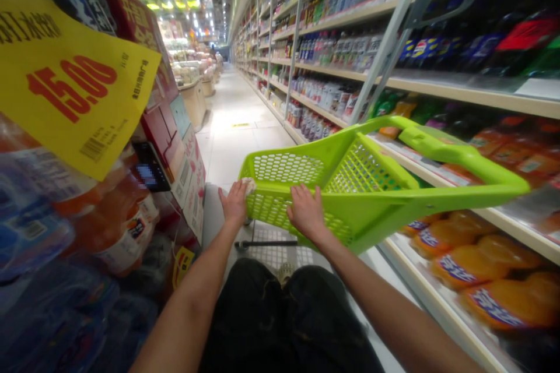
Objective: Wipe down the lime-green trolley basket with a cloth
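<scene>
A bright green plastic shopping cart [376,204] stands sideways in front of me, its handle toward the right. My right hand [307,210] is closed over the near side rim, with the fingertips hooked on the top edge. At the cart's left corner, my left hand [235,203] has its fingers closed on a small pale crumpled wipe [249,186], held against the rim. Whether it is cloth or paper I cannot tell. Holes pierce the basket walls, and no goods show inside.
Shelves of drink bottles [476,268] run along the right, close to the cart. On my left are stacked bottles [126,227] and a yellow price sign [83,76]. A tiled aisle [236,105] stretches ahead past display counters [192,99].
</scene>
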`<state>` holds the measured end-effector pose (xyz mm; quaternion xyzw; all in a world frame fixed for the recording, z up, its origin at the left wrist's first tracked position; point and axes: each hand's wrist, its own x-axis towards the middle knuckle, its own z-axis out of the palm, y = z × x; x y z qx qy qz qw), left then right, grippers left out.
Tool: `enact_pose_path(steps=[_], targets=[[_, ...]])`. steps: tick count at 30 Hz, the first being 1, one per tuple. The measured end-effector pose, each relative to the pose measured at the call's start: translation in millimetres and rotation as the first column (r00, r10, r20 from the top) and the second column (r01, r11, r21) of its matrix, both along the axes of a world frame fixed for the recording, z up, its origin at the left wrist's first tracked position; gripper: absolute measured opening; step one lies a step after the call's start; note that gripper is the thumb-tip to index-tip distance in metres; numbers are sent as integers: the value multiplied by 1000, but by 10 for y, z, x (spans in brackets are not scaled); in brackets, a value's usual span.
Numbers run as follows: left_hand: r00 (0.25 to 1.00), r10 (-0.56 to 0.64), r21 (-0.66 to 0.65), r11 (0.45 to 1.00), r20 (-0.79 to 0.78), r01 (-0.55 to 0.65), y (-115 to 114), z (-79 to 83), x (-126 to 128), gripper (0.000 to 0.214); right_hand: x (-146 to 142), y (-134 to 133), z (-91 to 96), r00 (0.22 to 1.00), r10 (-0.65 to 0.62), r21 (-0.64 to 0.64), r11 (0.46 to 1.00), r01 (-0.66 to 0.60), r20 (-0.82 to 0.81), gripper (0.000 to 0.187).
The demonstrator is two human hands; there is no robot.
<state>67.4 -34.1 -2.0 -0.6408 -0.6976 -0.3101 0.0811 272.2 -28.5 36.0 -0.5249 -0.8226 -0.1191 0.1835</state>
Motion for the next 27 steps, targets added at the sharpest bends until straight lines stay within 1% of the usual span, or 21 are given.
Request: enact_pose_path(steps=[3,7,9,13,15,18,22,25,27], targets=[[994,87,-24,996,64,-85,42,-15,-76,47,48,8,-76,1000,20,39,999,-20,-3,51],[989,116,-29,993,87,-114,56,-23,-15,48,68,20,-109,1000,9,56,998,-8,-23,51],[993,97,-26,995,72,-95,40,-9,46,48,52,26,-110,999,-3,54,999,5,-36,51],[1000,-13,2,1000,7,13,9,33,181,49,37,24,-103,999,-9,53,999,11,-44,52],[999,-46,14,999,-1,46,8,46,241,49,60,13,-87,999,9,56,998,-7,-36,52],[1000,-27,2,1000,14,27,26,57,272,50,149,-12,-46,999,27,61,998,-25,-23,50],[998,31,-49,998,52,-29,74,92,213,52,289,-50,0,999,-32,47,998,34,-38,50],[997,24,-58,998,78,-19,107,142,195,48,303,-64,-5,998,-51,26,998,52,-37,52],[997,-3,-46,999,79,6,113,176,249,46,265,-68,-27,998,-55,31,998,56,-43,53]])
